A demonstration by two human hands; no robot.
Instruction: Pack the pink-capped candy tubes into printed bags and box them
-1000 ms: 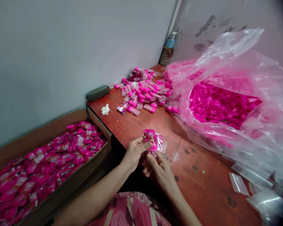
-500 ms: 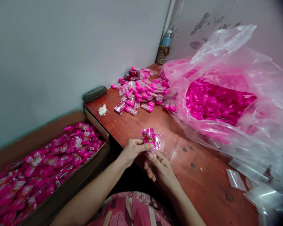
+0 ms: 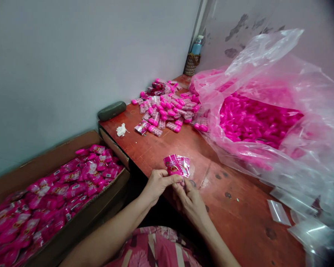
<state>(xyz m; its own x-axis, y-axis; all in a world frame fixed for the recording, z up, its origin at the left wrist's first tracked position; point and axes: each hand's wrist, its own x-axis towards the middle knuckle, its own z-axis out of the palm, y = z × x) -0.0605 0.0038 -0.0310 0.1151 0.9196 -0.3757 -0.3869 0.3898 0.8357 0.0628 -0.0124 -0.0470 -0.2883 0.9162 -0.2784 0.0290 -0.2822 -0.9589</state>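
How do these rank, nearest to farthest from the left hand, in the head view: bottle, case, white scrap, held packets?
1. Held packets: right at the left hand.
2. White scrap: ahead, to the left.
3. Case: left, just beyond the scrap.
4. Bottle: far back, right of the hand.

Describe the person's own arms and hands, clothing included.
The left hand and right hand show no gloves. Both forearms are bare, with no sleeve, watch or bracelet visible. A pink garment with pale strips shows below.

The only camera looks forward and down from the head, near the table [image 3: 247,226].
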